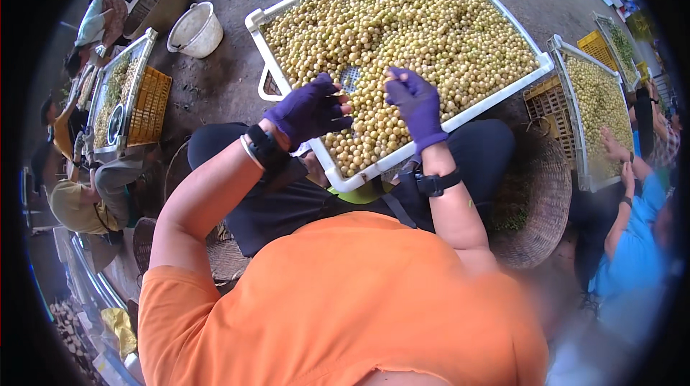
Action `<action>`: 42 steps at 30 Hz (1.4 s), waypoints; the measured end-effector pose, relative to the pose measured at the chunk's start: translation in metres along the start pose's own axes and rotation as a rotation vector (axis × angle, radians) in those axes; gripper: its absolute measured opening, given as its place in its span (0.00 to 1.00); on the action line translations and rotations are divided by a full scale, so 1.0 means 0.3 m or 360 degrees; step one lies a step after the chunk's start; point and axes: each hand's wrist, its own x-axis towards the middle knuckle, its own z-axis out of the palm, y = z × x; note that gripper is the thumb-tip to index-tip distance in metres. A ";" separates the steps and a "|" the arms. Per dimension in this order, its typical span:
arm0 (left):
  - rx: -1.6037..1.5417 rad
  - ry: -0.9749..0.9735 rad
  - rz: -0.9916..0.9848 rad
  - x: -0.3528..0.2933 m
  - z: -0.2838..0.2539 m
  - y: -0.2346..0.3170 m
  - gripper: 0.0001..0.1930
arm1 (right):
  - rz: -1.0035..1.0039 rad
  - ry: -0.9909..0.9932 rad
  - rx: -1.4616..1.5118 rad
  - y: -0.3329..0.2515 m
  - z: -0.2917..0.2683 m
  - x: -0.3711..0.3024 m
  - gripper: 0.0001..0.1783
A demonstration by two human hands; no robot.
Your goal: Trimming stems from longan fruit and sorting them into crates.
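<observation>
A white-rimmed tray (496,98) lies before me, reaching over my lap, heaped with small round yellowish fruits (402,19). Both my hands wear purple gloves that leave the fingertips bare. Over the tray's near left part, my left hand (310,111) has its fingers curled in towards the thumb; what lies inside is hidden. My right hand (417,104) hovers over the near middle with fingers folded and tips pinched together, and anything between them is too small to make out. Between the hands, a patch of the tray's perforated bottom (350,78) shows through the fruits.
Wicker baskets (535,206) stand beside my legs. A white bucket (198,30) is at the far left. On both sides people work at similar trays, one left tray (129,91) resting on a yellow crate (151,106), one right tray (596,109) near a blue-sleeved person's hand (614,147).
</observation>
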 end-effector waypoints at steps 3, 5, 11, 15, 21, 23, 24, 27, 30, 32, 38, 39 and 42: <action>-0.0122 -0.0482 -0.0109 0.058 0.042 -0.085 0.14 | -0.0447 -0.0284 -0.0896 -0.027 0.084 -0.046 0.13; -0.0162 -0.0653 -0.0129 0.075 0.027 -0.104 0.15 | -0.0868 -0.0289 -0.1405 -0.040 0.088 -0.054 0.14; 0.0676 -0.0654 0.0445 0.104 -0.048 -0.069 0.11 | -0.0668 -0.0346 -0.1193 -0.027 0.090 -0.057 0.16; 0.0075 -0.0293 0.0159 0.138 -0.089 0.064 0.10 | -0.0392 -0.0273 -0.0957 0.012 0.077 -0.034 0.20; -0.0421 0.0133 0.0606 0.179 -0.171 0.283 0.12 | -0.0400 -0.0578 -0.1547 0.084 0.021 0.071 0.19; -0.0573 -0.0184 0.0658 0.183 -0.212 0.317 0.12 | -0.0542 -0.0688 -0.1628 0.121 0.051 0.107 0.19; -0.0487 -0.0136 0.0761 0.194 -0.226 0.325 0.12 | -0.0637 -0.0749 -0.1697 0.139 0.072 0.124 0.20; -0.0583 -0.0002 0.0775 0.208 -0.281 0.365 0.15 | -0.0926 -0.0957 -0.1733 0.198 0.148 0.150 0.23; -0.0556 0.0023 0.0906 0.228 -0.293 0.394 0.14 | -0.1174 -0.1198 -0.1839 0.224 0.198 0.130 0.25; -0.0654 0.0153 0.0858 0.214 -0.295 0.420 0.10 | -0.1022 -0.1412 -0.1893 0.209 0.210 0.114 0.25; -0.0714 0.0232 0.0907 0.172 -0.272 0.462 0.11 | 0.0031 -0.1675 -0.1653 0.085 0.134 0.224 0.11; -0.0701 0.0165 0.0933 0.174 -0.272 0.462 0.11 | -0.0279 -0.1455 -0.1890 0.109 0.152 0.261 0.11; -0.0729 -0.0105 0.0947 0.195 -0.273 0.451 0.11 | -0.0733 -0.1010 -0.2406 0.208 0.205 0.359 0.11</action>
